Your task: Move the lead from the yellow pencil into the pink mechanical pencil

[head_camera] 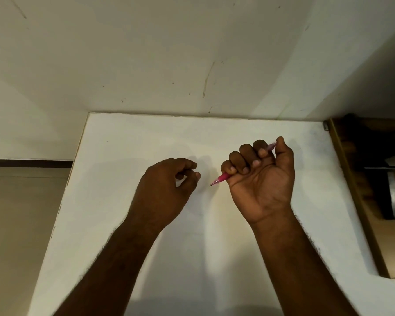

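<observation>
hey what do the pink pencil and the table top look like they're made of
Pink pencil: likely plastic, with a see-through glossy barrel near the tip and a dark, probably metal point; the right hand covers the rest. Table: a smooth matte white top, perhaps laminate or painted board; the chipped left edge hints at board underneath.

The white table [128, 142] lies bare on every side of the two hands, so the whole top from its far edge at the wall [146, 53] to the near edge is open to pass over. The only things above it are the left hand [169, 183], curled with thumb and fingertips close together, and the right hand [263, 179], fisted around the pink pencil [220, 179], whose tip juts left into the narrow gap between the hands. Room ends at the wall behind, at the table's left edge, and at the dark wooden frame [351, 179] along the right edge.
</observation>
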Demonstrator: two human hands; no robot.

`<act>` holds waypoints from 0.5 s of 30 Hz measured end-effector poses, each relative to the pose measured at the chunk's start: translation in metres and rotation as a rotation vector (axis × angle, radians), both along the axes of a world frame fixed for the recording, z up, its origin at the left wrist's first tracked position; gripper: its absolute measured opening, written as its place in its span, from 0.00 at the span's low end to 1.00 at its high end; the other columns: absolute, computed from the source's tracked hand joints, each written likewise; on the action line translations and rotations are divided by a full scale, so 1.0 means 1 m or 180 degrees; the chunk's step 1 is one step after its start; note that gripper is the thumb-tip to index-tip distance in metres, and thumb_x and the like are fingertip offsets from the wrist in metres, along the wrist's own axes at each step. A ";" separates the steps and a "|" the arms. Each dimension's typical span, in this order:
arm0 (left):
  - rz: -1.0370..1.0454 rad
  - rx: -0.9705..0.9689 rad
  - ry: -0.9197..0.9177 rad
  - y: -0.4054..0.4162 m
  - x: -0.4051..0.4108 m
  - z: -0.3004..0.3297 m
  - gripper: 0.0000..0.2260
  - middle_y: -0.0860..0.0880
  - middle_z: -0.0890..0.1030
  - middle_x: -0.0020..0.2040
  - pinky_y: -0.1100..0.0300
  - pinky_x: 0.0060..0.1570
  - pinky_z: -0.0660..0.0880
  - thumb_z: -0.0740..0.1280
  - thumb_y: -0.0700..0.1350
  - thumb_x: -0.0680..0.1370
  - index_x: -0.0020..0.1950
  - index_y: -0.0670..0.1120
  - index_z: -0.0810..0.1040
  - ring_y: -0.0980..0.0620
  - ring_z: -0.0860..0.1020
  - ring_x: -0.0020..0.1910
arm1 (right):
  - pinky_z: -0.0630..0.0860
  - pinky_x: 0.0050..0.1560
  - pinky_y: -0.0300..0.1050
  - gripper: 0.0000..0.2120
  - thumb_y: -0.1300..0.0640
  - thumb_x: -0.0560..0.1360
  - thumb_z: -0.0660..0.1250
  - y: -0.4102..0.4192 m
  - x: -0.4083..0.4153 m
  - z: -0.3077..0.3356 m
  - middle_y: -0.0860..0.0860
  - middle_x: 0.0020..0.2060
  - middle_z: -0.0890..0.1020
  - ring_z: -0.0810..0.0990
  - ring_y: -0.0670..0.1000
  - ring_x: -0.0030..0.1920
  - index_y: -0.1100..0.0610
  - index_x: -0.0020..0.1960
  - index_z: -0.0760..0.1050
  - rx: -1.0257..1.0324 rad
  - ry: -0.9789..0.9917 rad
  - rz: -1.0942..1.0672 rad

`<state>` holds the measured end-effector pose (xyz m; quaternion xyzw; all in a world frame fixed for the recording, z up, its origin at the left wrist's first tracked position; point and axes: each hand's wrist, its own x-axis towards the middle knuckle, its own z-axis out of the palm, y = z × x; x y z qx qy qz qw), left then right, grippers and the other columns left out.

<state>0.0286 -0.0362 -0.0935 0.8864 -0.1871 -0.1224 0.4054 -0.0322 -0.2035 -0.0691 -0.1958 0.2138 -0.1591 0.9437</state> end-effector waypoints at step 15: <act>0.0029 -0.0059 0.0018 0.001 0.001 0.000 0.10 0.60 0.83 0.46 0.67 0.46 0.72 0.71 0.53 0.76 0.56 0.54 0.83 0.60 0.80 0.48 | 0.64 0.33 0.45 0.21 0.43 0.81 0.54 -0.001 0.001 -0.002 0.47 0.27 0.64 0.57 0.50 0.30 0.53 0.34 0.65 -0.0027 0.0002 -0.0011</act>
